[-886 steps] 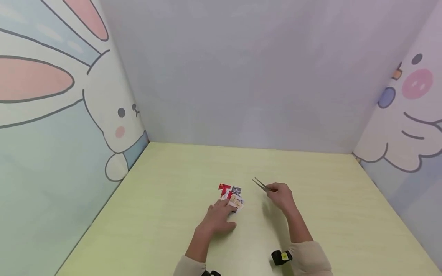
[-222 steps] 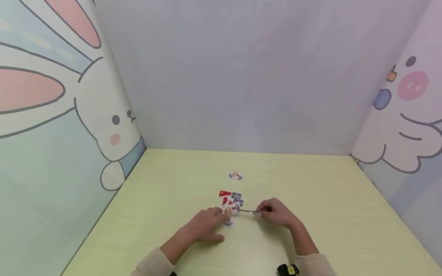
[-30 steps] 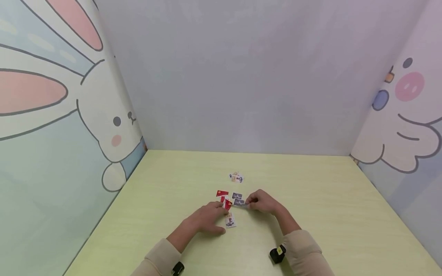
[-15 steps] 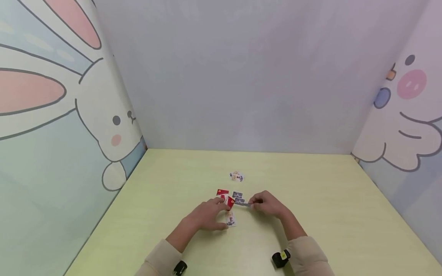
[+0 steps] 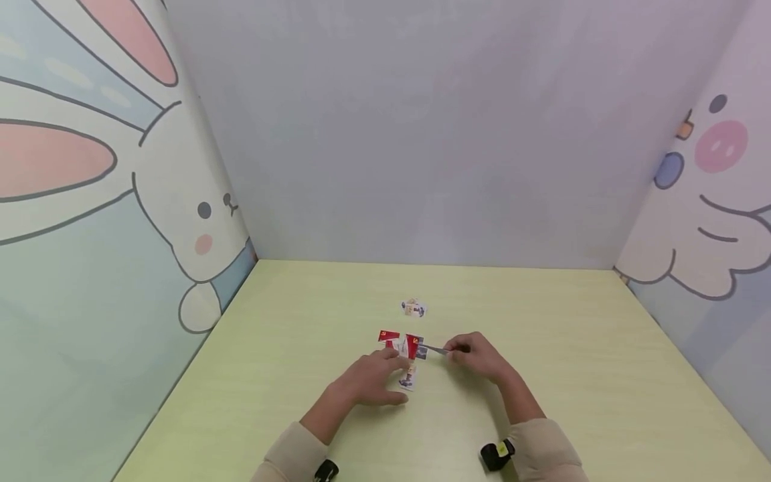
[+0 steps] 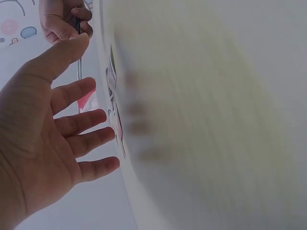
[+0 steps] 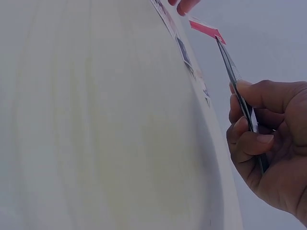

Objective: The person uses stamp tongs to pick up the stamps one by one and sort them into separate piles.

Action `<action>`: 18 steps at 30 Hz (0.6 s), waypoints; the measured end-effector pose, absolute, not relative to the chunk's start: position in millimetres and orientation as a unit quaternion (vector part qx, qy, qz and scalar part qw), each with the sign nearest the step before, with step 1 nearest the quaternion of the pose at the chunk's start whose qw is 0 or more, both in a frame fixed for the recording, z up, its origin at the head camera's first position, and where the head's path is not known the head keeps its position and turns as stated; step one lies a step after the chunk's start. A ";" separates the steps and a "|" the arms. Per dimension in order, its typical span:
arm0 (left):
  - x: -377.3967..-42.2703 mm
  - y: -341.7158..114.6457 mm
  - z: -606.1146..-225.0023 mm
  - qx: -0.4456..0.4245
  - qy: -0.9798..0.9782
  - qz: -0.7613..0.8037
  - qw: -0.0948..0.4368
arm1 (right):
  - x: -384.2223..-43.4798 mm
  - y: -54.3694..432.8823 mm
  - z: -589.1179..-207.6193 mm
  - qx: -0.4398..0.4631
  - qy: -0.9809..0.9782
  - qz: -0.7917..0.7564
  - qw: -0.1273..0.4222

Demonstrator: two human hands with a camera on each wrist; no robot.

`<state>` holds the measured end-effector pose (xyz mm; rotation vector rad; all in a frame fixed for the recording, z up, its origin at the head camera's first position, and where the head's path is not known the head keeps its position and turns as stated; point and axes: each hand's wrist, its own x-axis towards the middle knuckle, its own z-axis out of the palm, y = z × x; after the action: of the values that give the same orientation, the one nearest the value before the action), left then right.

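My right hand (image 5: 480, 355) holds metal tweezers (image 7: 238, 91), pointing left. Their tips pinch a small red-and-white stamp (image 7: 206, 29) by its corner, and the right wrist view shows it raised off the table. In the head view this stamp overlaps the grey picture stamps (image 5: 423, 353). My left hand (image 5: 369, 380) hovers low with its fingers spread, just in front of the stamps; the left wrist view shows its palm holding nothing. Another red stamp (image 5: 388, 335) lies on the left, and a pale figured stamp (image 5: 407, 379) lies by the left fingers.
Farther back on the pale yellow table (image 5: 313, 301) lies a little overlapping group of pale figured stamps (image 5: 413, 308). A grey backdrop (image 5: 421, 134) rises behind the table, with cartoon-printed panels at both sides. Each wrist wears a black camera (image 5: 497, 455).
Stamps once in one pile now lie in separate groups, one farther back. In the last second, the tweezers took hold of the red stamp and raised it rightward from beside the left fingers.
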<state>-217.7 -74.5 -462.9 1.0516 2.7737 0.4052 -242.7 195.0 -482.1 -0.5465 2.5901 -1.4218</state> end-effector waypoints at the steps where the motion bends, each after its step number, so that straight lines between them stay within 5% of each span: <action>1: -217.7 -73.8 -463.1 0.350 0.924 0.134 0.073 | -242.9 196.3 -482.4 -0.180 0.860 -0.473 0.067; 18: -223.7 -62.0 -468.4 0.349 0.928 0.122 0.043 | -237.5 222.5 -485.4 -0.144 0.866 -0.476 0.050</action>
<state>-223.7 -62.0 -468.4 1.0687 2.8381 0.3729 -237.5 222.5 -485.4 -0.4388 2.6366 -1.4510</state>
